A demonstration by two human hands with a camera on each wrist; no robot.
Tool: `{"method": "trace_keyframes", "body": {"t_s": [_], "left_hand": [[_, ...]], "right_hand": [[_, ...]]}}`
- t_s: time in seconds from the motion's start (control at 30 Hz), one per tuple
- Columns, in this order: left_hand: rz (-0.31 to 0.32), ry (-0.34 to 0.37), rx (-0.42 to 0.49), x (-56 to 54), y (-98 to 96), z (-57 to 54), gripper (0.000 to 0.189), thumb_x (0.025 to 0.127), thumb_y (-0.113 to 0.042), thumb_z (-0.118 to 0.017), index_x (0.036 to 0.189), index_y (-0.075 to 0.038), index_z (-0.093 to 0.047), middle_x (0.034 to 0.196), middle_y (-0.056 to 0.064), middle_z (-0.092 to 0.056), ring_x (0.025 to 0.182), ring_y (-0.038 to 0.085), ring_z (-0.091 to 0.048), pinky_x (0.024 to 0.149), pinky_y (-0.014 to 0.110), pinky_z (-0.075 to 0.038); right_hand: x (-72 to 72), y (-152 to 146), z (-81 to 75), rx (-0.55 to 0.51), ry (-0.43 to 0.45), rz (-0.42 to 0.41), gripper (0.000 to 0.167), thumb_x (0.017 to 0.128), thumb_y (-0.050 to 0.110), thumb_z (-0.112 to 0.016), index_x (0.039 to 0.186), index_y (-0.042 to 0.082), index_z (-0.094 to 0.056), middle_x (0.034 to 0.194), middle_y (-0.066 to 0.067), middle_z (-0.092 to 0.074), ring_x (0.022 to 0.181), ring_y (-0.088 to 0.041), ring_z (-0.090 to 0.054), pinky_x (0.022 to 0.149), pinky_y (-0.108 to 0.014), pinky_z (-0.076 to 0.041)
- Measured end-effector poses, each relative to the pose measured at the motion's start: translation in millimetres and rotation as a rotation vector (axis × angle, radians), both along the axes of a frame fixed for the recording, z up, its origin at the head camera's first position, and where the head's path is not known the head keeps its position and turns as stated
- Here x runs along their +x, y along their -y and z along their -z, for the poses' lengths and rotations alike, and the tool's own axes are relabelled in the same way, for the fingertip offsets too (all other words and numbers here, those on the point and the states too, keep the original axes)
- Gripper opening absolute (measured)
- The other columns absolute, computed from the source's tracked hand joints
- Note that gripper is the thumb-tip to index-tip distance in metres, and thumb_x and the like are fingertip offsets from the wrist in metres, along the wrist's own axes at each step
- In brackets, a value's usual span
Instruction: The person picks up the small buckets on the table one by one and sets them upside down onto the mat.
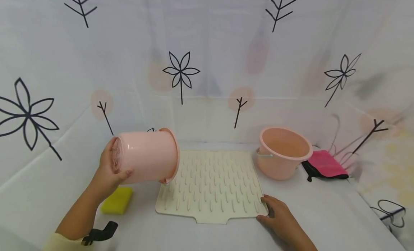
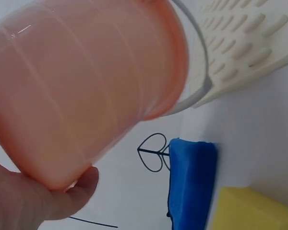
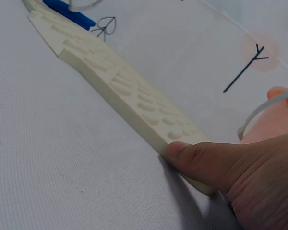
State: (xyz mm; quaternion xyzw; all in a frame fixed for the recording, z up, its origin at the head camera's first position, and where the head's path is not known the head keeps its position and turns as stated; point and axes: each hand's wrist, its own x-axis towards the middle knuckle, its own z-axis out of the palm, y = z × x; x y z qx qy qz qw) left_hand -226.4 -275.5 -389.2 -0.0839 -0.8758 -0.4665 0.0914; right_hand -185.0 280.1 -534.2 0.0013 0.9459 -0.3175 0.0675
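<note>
My left hand [image 1: 110, 168] grips a pink bucket [image 1: 148, 155] by its base. The bucket lies sideways in the air, its mouth turned to the right above the left edge of a cream ridged board [image 1: 211, 217]. A grey handle [image 2: 205, 62] hangs at the bucket's rim in the left wrist view; the inside is hidden. At the board's near right corner, my right hand [image 1: 278, 215] holds the edge, with the thumb [image 3: 182, 152] against the near side in the right wrist view. The board rests on the white-covered table and has a tab on its near edge.
A second pink bucket [image 1: 281, 168] stands upright behind the board's right side. Beside it lies a pink and black cloth-like item [image 1: 326, 164]. A yellow sponge [image 1: 117, 200] sits at the left, near a blue block-like thing [image 2: 192, 182]. Patterned white sheeting [image 1: 207, 121] encloses the back.
</note>
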Motion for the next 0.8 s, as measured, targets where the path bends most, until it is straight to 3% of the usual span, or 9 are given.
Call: {"method": "trace_keyframes", "body": {"t_s": [0.13,0.33,0.53,0.8], "left_hand": [[-0.002,0.024,-0.071,-3.9,-4.5,-2.8,0.120,0.087,-0.043,-0.079,0.167,-0.035,0.011,0.170,0.025,-0.003,0.142,0.055,-0.029,0.099,0.073,-0.044],[-0.006,-0.017,-0.172,-8.3,-20.3,-5.2,0.119,0.085,-0.043,-0.079,0.169,-0.026,0.003,0.170,0.024,-0.009,0.141,0.052,-0.026,0.096,0.074,-0.050],[0.012,-0.041,-0.297,-12.5,-46.2,-7.9,0.124,0.078,-0.046,-0.086,0.170,-0.026,-0.005,0.170,0.021,-0.012,0.139,0.052,-0.024,0.093,0.071,-0.052],[-0.042,-0.072,-0.415,-8.5,-101.1,8.2,0.126,0.069,-0.054,-0.091,0.167,-0.032,-0.016,0.171,0.020,-0.005,0.147,0.056,-0.015,0.099,0.075,-0.043]], "right_hand": [[-0.6,0.6,0.0,0.016,0.008,0.010,0.087,0.082,0.055,-0.085,0.147,0.005,-0.058,0.161,-0.018,-0.045,0.150,-0.048,-0.036,0.118,-0.070,-0.029],[-0.8,1.7,0.1,0.021,0.020,0.019,0.087,0.081,0.055,-0.085,0.146,0.005,-0.058,0.162,-0.018,-0.045,0.150,-0.048,-0.035,0.118,-0.070,-0.028],[-1.2,2.1,0.5,0.020,0.027,0.020,0.087,0.081,0.056,-0.084,0.146,0.005,-0.058,0.162,-0.018,-0.045,0.150,-0.048,-0.034,0.118,-0.070,-0.028],[-1.7,2.8,-0.8,0.011,0.038,0.028,0.087,0.081,0.055,-0.085,0.147,0.005,-0.058,0.162,-0.018,-0.044,0.151,-0.048,-0.033,0.119,-0.070,-0.028]]}}
